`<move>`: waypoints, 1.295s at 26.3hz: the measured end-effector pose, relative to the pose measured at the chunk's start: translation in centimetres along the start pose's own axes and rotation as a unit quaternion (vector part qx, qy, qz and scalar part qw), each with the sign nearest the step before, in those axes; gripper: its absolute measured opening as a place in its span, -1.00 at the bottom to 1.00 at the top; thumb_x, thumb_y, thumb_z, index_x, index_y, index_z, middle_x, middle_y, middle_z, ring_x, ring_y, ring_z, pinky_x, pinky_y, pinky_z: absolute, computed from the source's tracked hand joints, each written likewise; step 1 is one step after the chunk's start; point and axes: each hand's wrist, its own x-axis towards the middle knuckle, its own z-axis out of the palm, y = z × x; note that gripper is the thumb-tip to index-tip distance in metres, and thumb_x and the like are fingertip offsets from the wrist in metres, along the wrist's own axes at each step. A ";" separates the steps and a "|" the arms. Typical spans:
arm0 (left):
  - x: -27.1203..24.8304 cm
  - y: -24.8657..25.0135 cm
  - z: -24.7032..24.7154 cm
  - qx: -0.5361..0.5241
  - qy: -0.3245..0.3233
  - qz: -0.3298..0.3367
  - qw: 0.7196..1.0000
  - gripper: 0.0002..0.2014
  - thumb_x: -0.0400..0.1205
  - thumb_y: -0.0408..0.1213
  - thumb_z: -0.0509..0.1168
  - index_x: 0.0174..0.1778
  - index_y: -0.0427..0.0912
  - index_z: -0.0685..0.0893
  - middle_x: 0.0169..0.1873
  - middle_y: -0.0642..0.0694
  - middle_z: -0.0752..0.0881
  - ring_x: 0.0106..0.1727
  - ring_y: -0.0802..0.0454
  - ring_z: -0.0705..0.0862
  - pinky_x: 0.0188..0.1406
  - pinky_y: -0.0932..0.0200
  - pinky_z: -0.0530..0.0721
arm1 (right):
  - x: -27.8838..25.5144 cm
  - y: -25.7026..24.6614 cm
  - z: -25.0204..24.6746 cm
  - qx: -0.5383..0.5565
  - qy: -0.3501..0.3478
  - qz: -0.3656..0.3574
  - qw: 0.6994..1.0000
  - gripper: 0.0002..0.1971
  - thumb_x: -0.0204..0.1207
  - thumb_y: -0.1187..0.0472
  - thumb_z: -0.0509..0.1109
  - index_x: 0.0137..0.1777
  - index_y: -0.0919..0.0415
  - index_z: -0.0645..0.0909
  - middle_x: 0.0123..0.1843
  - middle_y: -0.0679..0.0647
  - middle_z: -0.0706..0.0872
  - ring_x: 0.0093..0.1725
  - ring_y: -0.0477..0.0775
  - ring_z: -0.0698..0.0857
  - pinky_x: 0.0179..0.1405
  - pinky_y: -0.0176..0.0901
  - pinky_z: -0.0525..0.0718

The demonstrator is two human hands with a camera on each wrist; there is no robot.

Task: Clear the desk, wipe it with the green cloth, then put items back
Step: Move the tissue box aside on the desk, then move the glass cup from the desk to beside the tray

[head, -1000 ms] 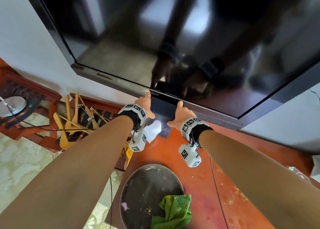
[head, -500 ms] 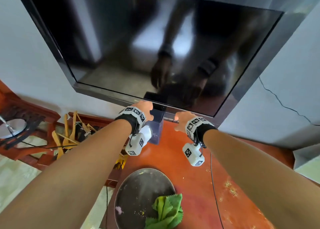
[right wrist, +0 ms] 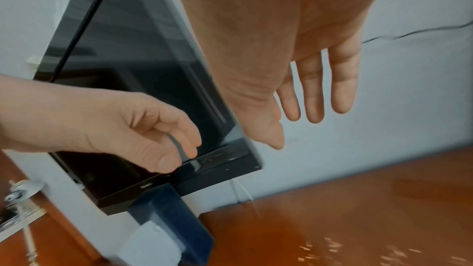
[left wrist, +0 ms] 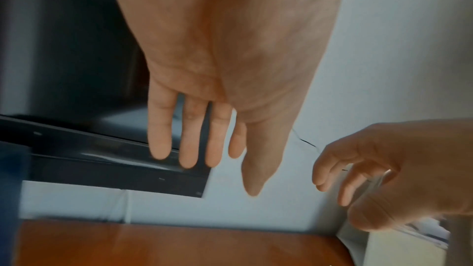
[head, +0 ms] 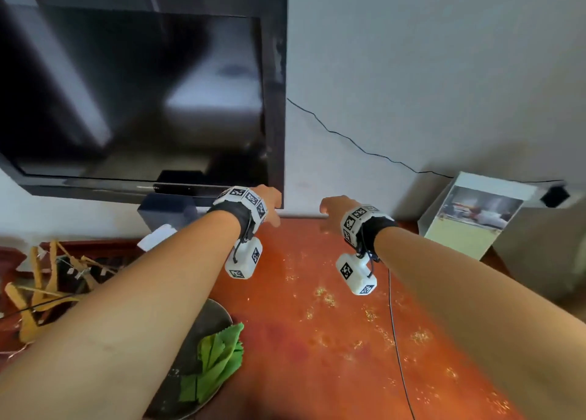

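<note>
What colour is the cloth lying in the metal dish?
Bright green. The cloth shows best in the head view, bunched in the round metal dish.

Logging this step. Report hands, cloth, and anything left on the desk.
Left hand and right hand open, holding nothing. Green cloth untouched in the metal dish. Desk crumb-strewn; photo frame and blue box at the back.
</note>
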 end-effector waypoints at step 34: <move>29.1 27.0 15.0 -0.095 -0.159 0.151 0.971 -0.28 0.46 -0.19 0.53 0.53 -0.01 0.37 0.38 -0.03 0.56 0.24 -0.11 0.66 0.23 -0.03 0.66 | 10.2 31.7 16.0 0.138 -0.125 0.222 0.957 -0.45 0.17 0.14 0.64 0.20 0.05 0.59 0.04 0.05 0.71 -0.13 0.12 0.75 -0.12 0.05 0.81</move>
